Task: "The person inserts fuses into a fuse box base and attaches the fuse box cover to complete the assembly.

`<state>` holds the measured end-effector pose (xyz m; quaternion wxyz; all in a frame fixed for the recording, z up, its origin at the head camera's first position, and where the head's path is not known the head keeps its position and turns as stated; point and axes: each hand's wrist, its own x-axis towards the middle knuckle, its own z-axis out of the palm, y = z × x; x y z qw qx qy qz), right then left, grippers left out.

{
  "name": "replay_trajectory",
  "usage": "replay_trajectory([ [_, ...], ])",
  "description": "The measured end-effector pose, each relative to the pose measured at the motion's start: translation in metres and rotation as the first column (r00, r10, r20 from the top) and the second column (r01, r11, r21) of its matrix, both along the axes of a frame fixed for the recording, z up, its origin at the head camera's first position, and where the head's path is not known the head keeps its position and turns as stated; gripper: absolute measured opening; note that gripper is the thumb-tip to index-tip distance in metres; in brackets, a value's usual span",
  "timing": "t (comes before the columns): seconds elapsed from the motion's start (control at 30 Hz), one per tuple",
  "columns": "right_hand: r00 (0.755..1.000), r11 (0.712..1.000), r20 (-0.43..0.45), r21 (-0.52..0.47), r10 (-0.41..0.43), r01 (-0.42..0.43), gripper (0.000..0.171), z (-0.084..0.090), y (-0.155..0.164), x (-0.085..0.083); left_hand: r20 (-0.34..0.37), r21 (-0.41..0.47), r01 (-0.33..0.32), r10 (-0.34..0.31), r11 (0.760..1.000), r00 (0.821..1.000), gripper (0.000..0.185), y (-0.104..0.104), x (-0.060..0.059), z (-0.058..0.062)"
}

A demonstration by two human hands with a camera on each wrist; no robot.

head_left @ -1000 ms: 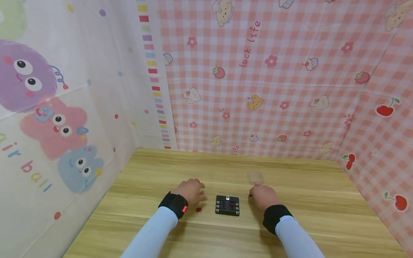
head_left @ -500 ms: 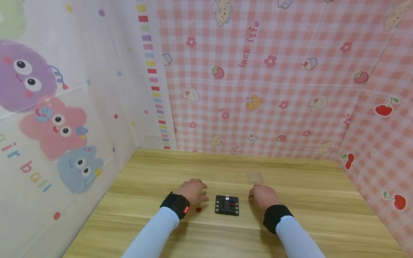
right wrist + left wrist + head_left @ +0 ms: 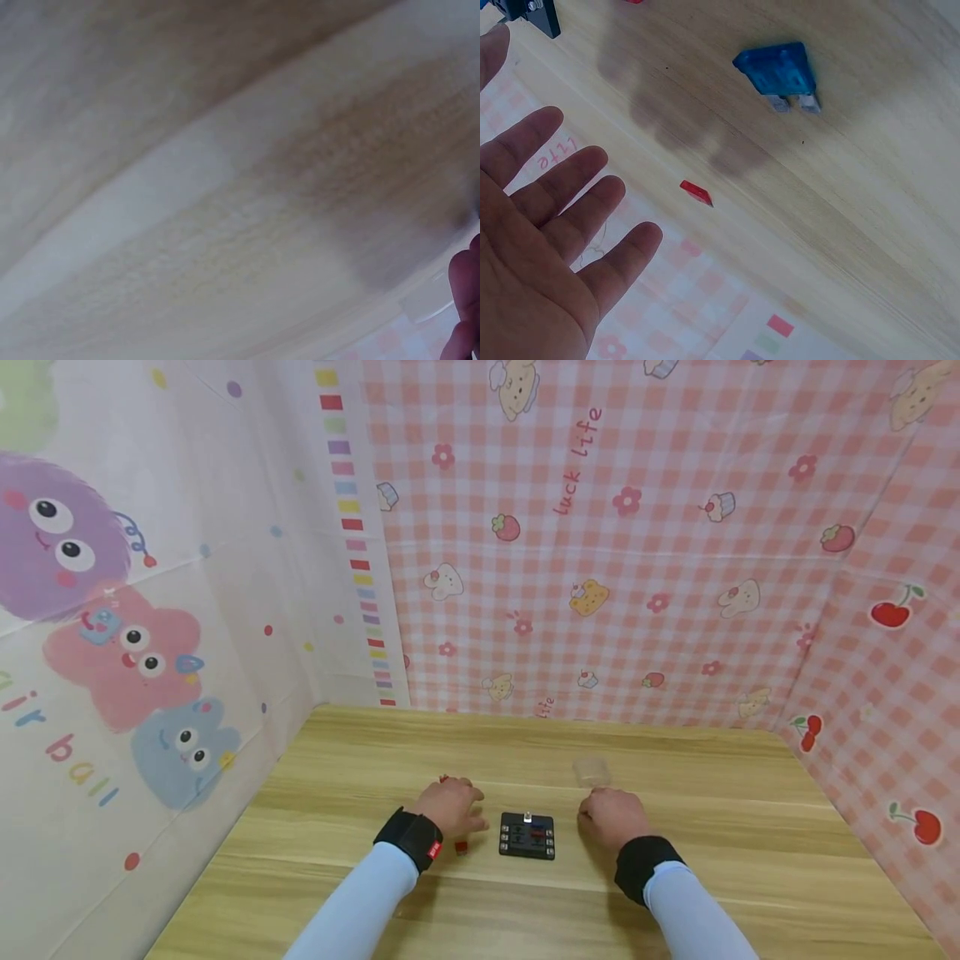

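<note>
Left hand (image 3: 532, 247) fingers spread, holding nothing; right hand (image 3: 611, 817) grip unclear; blue fuse (image 3: 776, 71) hidden head-on.

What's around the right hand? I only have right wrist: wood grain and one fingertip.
Observer: In the head view, the right hand rests on the table just right of a black fuse box.
Operator: Holding anything?
Observer: Can't tell, its fingers curl out of sight. A clear plastic piece lies on the table just beyond it.
Operator: Left hand?
Observer: In the left wrist view, the left hand is open with its fingers straight. A blue blade fuse lies on the wood apart from them.
</note>
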<state>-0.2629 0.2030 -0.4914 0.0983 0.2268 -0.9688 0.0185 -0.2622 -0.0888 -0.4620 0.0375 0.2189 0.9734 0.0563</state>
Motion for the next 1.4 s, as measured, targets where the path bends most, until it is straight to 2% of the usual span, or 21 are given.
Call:
replay_trajectory([
  [0.2, 1.0, 1.0, -0.012, -0.003, -0.011, 0.011, 0.008, 0.0, 0.0006, -0.0012, 0.009, 0.006, -0.003, 0.003, 1.0, 1.0, 0.048, 0.0004, -0.0002, -0.0001],
  [0.63, 0.997, 0.997, 0.06, -0.055, -0.055, 0.058, 0.016, -0.0003, 0.0003, -0.0021, 0.004, 0.016, 0.021, -0.021, 1.0, 1.0, 0.046, 0.0008, -0.0009, 0.0006],
  [1.07, 0.996, 0.996, 0.068, -0.073, -0.055, 0.06, 0.018, 0.0022, -0.0012, 0.0021, 0.028, 0.013, 0.034, -0.035, 0.999, 0.999, 0.048, 0.0013, 0.001, 0.0016],
  [1.4, 0.992, 0.991, 0.085, -0.088, -0.09, 0.097, 0.009, 0.0, -0.0007, 0.0027, 0.011, 0.004, 0.037, -0.037, 0.999, 0.999, 0.049, 0.004, 0.0039, 0.0025],
])
